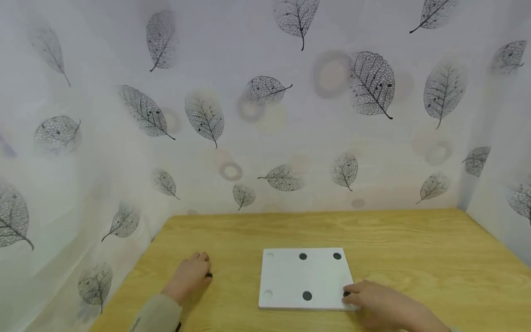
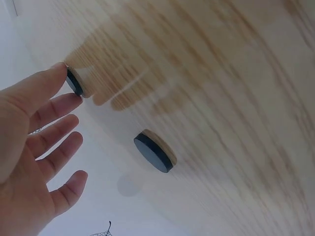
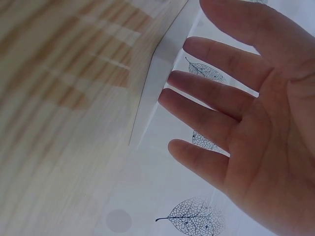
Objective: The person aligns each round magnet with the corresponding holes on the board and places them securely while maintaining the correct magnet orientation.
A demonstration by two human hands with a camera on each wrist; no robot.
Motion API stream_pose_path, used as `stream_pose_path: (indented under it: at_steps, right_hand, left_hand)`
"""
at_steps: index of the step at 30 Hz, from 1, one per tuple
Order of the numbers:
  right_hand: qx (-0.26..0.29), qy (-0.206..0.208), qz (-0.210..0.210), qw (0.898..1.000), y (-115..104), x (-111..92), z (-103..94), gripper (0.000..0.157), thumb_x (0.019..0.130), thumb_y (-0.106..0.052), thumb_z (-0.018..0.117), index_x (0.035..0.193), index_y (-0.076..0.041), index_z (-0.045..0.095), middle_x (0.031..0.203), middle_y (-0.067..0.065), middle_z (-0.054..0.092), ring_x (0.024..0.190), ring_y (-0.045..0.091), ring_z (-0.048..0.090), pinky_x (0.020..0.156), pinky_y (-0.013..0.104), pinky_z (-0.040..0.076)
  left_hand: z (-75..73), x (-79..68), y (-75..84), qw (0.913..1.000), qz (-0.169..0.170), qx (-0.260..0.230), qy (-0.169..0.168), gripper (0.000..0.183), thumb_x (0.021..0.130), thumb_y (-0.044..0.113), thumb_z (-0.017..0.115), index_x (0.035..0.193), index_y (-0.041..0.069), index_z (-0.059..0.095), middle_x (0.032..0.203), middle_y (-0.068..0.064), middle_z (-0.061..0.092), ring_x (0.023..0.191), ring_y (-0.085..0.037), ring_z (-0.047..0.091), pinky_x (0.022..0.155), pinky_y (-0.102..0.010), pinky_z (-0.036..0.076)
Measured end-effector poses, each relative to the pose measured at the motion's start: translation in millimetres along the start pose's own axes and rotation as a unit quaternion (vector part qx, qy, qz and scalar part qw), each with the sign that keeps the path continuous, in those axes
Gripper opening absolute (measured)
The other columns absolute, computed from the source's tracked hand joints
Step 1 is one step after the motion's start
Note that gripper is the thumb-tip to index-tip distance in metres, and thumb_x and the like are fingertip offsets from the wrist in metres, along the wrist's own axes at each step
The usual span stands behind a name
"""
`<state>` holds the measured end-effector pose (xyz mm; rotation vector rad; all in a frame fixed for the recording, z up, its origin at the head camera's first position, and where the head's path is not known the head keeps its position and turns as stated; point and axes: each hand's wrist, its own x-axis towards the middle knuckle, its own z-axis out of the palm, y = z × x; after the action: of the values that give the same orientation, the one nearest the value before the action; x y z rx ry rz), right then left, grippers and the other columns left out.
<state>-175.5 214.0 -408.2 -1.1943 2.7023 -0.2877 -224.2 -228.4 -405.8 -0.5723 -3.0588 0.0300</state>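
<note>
My left hand (image 1: 191,275), at the left of the table, pinches a black disc (image 2: 74,81) by its edge between thumb and index finger, close on the wood. The other fingers are spread. A second black disc (image 2: 155,151) lies nearer me, mostly behind the sleeve in the head view. On a white board (image 1: 286,276), several black discs sit in two rows, and two round hollows at its left hold none. At the board's near right corner, thumb and index finger of my right hand (image 1: 379,302) pinch a black disc (image 1: 346,293). That disc is out of the right wrist view.
The board lies flat on a wood-grain table (image 1: 232,235). A pale curtain (image 1: 265,138) printed with dark leaves hangs along the back and both sides of the table.
</note>
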Motion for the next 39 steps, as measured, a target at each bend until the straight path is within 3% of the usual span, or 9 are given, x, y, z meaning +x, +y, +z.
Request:
stream_pose_path:
  at_steps: [5, 13, 27, 39]
  right_hand:
    - [0.006, -0.002, 0.011, 1.000, -1, 1, -0.5, 0.041, 0.066, -0.018, 0.074, 0.105, -0.014, 0.063, 0.113, 0.006, 0.055, 0.099, 0.021, 0.052, 0.080, 0.035, 0.044]
    - [-0.003, 0.007, 0.012, 1.000, -3, 1, -2.9, 0.041, 0.065, -0.017, 0.074, 0.104, -0.014, 0.063, 0.113, 0.007, 0.055, 0.099, 0.023, 0.052, 0.080, 0.037, 0.044]
    - [-0.019, 0.011, 0.001, 1.000, -3, -1, 0.5, 0.040, 0.064, -0.017, 0.074, 0.102, -0.013, 0.063, 0.111, 0.007, 0.056, 0.097, 0.022, 0.053, 0.081, 0.037, 0.043]
    - [0.009, -0.003, 0.021, 1.000, -2, 1, 0.0, 0.042, 0.064, -0.016, 0.075, 0.104, -0.015, 0.063, 0.113, 0.005, 0.055, 0.100, 0.022, 0.052, 0.080, 0.035, 0.044]
  left_hand:
    - [2.8, 0.9, -1.1, 0.9998, -0.012, -0.010, -0.011, 0.016, 0.074, 0.017, 0.070, 0.073, 0.006, 0.059, 0.097, -0.009, 0.052, 0.089, -0.029, 0.048, 0.069, -0.048, 0.043]
    - [2.2, 1.8, -2.9, 0.9995, -0.003, -0.016, -0.026, 0.012, 0.074, 0.014, 0.068, 0.072, 0.007, 0.059, 0.097, -0.009, 0.051, 0.088, -0.029, 0.047, 0.067, -0.049, 0.043]
    - [-0.5, 2.9, -0.9, 0.9986, 0.044, -0.024, -0.016, 0.008, 0.066, 0.010, 0.060, 0.062, 0.011, 0.053, 0.100, -0.010, 0.052, 0.091, -0.028, 0.046, 0.066, -0.043, 0.043]
    - [-2.4, 12.1, 9.1, 0.9967, 0.073, -0.016, -0.030, 0.014, 0.065, 0.014, 0.060, 0.061, 0.015, 0.047, 0.109, -0.009, 0.052, 0.099, -0.027, 0.046, 0.068, -0.042, 0.043]
